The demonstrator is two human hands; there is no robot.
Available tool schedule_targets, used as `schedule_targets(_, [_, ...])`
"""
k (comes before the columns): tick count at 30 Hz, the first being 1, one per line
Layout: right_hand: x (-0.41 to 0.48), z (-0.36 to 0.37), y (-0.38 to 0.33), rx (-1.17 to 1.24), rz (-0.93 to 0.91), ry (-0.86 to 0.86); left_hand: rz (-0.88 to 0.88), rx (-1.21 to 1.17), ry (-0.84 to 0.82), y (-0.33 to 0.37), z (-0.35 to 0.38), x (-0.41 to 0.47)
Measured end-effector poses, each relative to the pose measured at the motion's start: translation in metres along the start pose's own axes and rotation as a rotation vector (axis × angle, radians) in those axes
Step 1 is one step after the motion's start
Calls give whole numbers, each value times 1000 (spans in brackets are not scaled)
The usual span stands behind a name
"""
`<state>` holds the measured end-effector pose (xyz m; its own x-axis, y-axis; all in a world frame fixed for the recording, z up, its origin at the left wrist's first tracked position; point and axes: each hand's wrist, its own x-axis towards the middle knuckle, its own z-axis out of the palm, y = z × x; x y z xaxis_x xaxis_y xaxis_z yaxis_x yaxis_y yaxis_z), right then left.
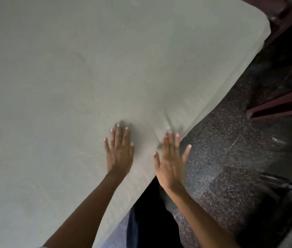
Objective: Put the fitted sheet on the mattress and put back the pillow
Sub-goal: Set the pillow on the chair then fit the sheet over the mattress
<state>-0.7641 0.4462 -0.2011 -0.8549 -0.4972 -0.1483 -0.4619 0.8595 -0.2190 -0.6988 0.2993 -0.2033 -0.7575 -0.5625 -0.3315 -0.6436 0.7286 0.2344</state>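
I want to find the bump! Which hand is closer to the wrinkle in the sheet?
Right. The right hand has its fingertips right at the wrinkle, by the edge. The left hand lies flat on the sheet, farther from the wrinkle, to its left.

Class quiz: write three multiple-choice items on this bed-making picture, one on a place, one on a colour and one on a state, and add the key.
1. Where does the left hand lie? A on the fitted sheet B on the floor C on a pillow
2. What colour is the fitted sheet? A bright red B pale grey-green C black
3. How are the fingers of both hands? A curled into fists B straight and spread C pinching a fold
Key: 1 A, its palm lies flat on the cloth near the edge; 2 B, the whole covered top shows that colour; 3 B, left hand and right hand both show straight, spread fingers.
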Motion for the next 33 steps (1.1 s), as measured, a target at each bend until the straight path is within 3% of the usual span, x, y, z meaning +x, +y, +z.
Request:
schedule_targets(3, [61, -6, -32, 20, -175, 10, 12, 1, 46, 23, 5, 31])
schedule_targets(6, [131, 0, -40, -91, -419, -207, -22, -4, 91, 33, 8, 63])
schedule_targets(8, [163, 0, -16, -180, -510, -209, -11, 6, 98, 39, 5, 85])
schedule_targets(14, [192, -31, 104, -161, -190, -111, 42, 44, 72, 80, -9, 140])
schedule_targets(17, [180, -53, 128, -107, -89, -32, 65, 45, 50, 106, -11, 163])
schedule_targets(21, [231, -69, 90, -74, -125, 58, 61, 35, 34, 134, -2, 170])
schedule_targets(25, [309, -60, 61, -151, -327, -220, 127, 73, 47, 145, 1, 168])
schedule_targets(27, [327, -60, 81, -217, -362, -257, 238, 114, 55, 153, -1, 174])
schedule_targets(33, [351, -86, 201, -178, -165, -134, 386, 137, 37, 204, 2, 196])
